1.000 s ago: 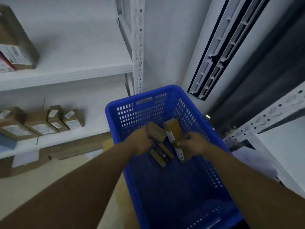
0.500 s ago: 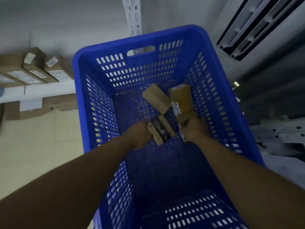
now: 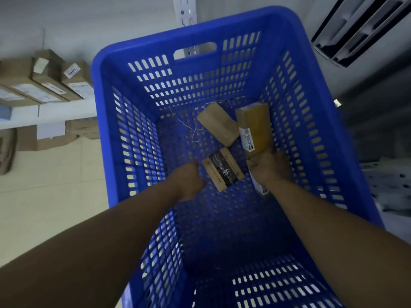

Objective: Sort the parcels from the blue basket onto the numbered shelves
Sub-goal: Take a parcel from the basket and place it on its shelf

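The blue basket (image 3: 104,121) fills the view, and both my arms reach down to its floor. A plain brown parcel (image 3: 218,123) and a long yellow-taped parcel (image 3: 255,125) with a white label lie at the far end. A brown parcel with a black band (image 3: 223,172) lies between my hands. My left hand (image 3: 189,178) sits just left of it, fingers bent down out of sight, with a small gap to the parcel. My right hand (image 3: 270,167) grips a narrow brown parcel (image 3: 260,190) with a white label, whose end sticks out below the wrist.
A white shelf (image 3: 51,112) at the left carries several labelled cardboard boxes (image 3: 49,83). More cardboard (image 3: 51,138) lies under it on the pale floor. A white shelf upright (image 3: 185,10) stands behind the basket, a louvred unit (image 3: 355,30) at the upper right.
The view has tipped down over the basket. My left hand let go of the plain brown parcel, which now lies on the basket floor. Both hands sank lower.
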